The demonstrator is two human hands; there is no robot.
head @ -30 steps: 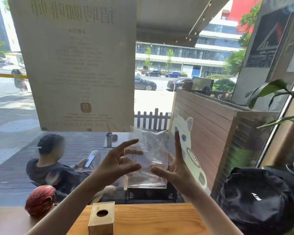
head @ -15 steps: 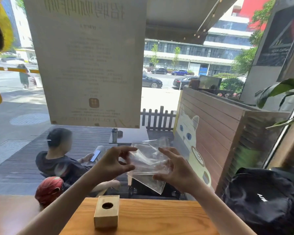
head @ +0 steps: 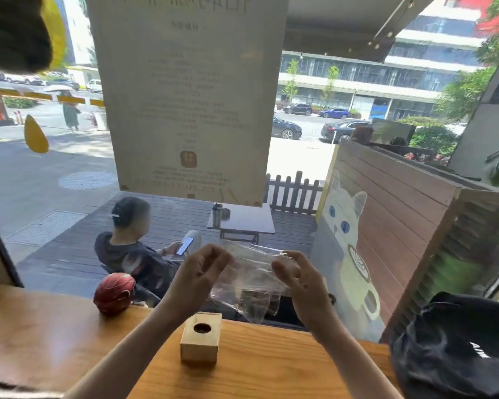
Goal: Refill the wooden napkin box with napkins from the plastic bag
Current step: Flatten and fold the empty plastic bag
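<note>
Plastic bag (head: 251,279) stretched crosswise, gripped at its ends by left (head: 198,273) and right hands (head: 296,279) above the napkin box (head: 201,336)

— What was in front of the person?

— A wooden counter (head: 271,367) at a window, with a small wooden napkin box (head: 201,337) standing on it, a round hole in its top.

— And the hands?

— Both were raised above the box. The left hand (head: 198,273) and right hand (head: 297,279) each pinched an end of a crumpled clear plastic bag (head: 249,279), stretched between them. A black backpack (head: 455,347) sat at the right.
</note>
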